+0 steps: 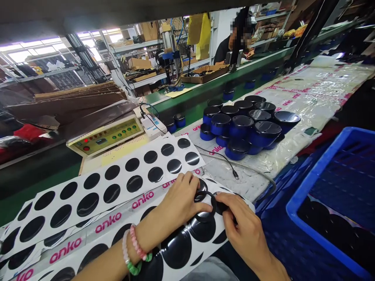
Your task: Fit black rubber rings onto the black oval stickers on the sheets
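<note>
A thin black ring (215, 203) is between my two hands, over a white sheet of black round stickers (176, 248). My left hand (184, 199), with a beaded bracelet (137, 244) on its wrist, has its thumb inside the ring and its fingers curled at the ring's far side. On the ring's right edge, my right hand (243, 222) pinches with thumb and forefinger. Another white sticker sheet (98, 191) lies to the left. Stacked black-topped blue cylinders (241, 127) stand beyond my hands.
A blue crate (310, 179) with dark round pieces stands at the right. A control box (105, 136) with lit buttons is at the left. A cable plug (235, 174) lies near the cylinders. Across the green conveyor (193, 101), a person (224, 50) sits at the back.
</note>
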{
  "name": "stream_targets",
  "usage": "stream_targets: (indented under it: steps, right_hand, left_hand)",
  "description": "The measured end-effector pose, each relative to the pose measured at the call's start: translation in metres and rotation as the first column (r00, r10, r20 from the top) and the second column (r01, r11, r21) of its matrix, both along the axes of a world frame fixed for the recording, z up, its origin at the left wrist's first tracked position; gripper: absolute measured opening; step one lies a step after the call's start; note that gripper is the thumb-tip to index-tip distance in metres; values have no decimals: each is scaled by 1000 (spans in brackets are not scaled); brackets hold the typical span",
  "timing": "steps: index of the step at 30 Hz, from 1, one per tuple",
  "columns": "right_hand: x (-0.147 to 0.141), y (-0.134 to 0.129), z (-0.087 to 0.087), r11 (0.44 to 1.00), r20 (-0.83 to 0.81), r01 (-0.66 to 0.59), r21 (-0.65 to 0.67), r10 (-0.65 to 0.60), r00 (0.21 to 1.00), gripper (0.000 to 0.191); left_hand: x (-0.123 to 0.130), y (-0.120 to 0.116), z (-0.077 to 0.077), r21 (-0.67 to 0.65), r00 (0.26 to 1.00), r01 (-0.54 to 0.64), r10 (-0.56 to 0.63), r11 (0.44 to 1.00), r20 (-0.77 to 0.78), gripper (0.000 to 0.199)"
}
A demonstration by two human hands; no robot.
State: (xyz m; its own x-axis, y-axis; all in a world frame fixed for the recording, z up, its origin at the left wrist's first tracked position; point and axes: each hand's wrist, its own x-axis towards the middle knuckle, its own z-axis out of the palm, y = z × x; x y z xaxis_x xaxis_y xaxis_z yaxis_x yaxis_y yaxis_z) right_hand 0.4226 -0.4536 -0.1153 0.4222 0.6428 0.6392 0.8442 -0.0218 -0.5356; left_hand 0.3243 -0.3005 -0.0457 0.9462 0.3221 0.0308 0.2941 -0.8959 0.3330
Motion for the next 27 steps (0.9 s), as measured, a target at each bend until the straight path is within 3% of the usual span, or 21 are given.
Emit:
stream_targets:
  steps: [6,10,13,17,20,22,24,25,27]
  right_hand:
    - [-1,-2,1,1000,7,-22,-21,22,1000,35]
    - [-2,-1,2,1000,5,-13,-13,13,1000,36]
    - [-2,-1,2,1000,-6,-13,-13,13,1000,37]
    - [-2,-2,2,1000,-20,-8,-15,8,1000,36]
    - [-1,-2,1,1000,-24,-14,-17,14,1000,38]
    - [0,-2,1,1000,-30,-15,-20,15,999,38]
    - [0,-2,2,999,-31,-25,-34,24,999,37]
    - [0,-2,3,998,-31,-35,-46,33,999,37]
    - [0,-3,4,996,-31,-50,-70,48,998,37]
  left_hand:
    - [9,-5,7,-5,991,64,-64,998,-119,2]
    - [15,-8,7,-105,998,35,-41,994,-52,17]
    - [14,7,5,-254,998,-47,55,966,25,17]
    - [-2,43,6,-501,952,-139,254,854,169,13]
    - [-24,65,17,-636,872,-155,407,756,271,21]
    - [-39,66,28,-717,848,-128,451,685,280,23]
    - [-48,51,36,-766,887,-109,409,634,212,19]
    - [-49,39,37,-745,923,-122,352,656,159,17]
    - [-45,9,32,-582,977,-146,207,800,39,12]
